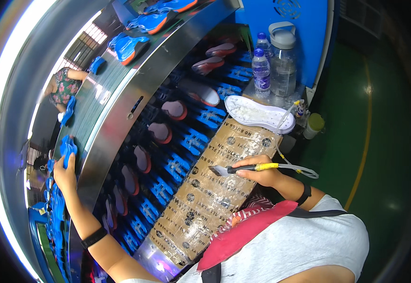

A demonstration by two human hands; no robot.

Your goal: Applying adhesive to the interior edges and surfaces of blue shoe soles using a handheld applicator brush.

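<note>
My left hand point(65, 174) reaches over the metal rail with its fingers closed around a blue shoe sole piece point(67, 147) at the conveyor belt. A brush point(222, 170) with a flat tip and dark handle is in my right hand point(264, 175). Yellow tape wraps the handle's rear, and a clear tube point(300, 169) runs from it. The brush tip is above a tape-covered cardboard sheet point(205, 188) in front of me. At the sheet's far end, a white sole point(257, 114) holds whitish, glue-like material.
More blue and orange soles point(148, 22) lie along the conveyor point(97, 92). Below its metal rail point(120, 101), a rack carries shoe soles beside blue holders point(195, 143). Water bottles point(261, 73), a large jug point(283, 61) and a green-lidded jar point(314, 123) stand far right. Another person point(66, 87) appears beyond the belt.
</note>
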